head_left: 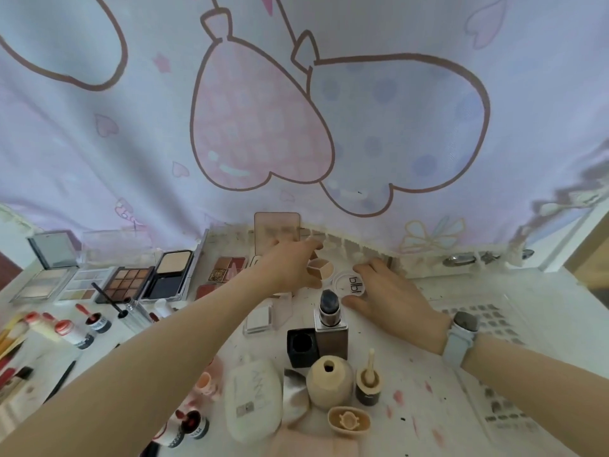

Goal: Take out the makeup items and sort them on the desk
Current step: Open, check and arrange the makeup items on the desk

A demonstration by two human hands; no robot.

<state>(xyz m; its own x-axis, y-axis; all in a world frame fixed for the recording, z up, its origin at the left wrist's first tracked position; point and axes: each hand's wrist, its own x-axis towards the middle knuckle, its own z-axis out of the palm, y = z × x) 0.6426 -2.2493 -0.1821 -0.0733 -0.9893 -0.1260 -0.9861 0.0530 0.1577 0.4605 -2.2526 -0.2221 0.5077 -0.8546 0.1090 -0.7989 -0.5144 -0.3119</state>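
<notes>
The left hand (290,265) reaches across the white desk (412,364), its fingers curled down onto a small round pot with 3 tan and cream sections (321,268); whether it truly grips the pot I cannot tell. The right hand (392,298), wearing a pale blue wristwatch (463,328), has its fingers and thumb curved round a round white lid printed with black letters (351,284), which lies just beside the pot. Behind the left hand a clear pinkish rectangular case (276,229) stands upright against the pastel balloon-print cloth (296,110). Nearer the person stand an open dark lipstick in a square brown tube (330,321), its black cap (301,346) touching it, and a beige round bottle (329,380). Along the desk's left side, open eyeshadow palettes (128,282) lie in a row.
</notes>
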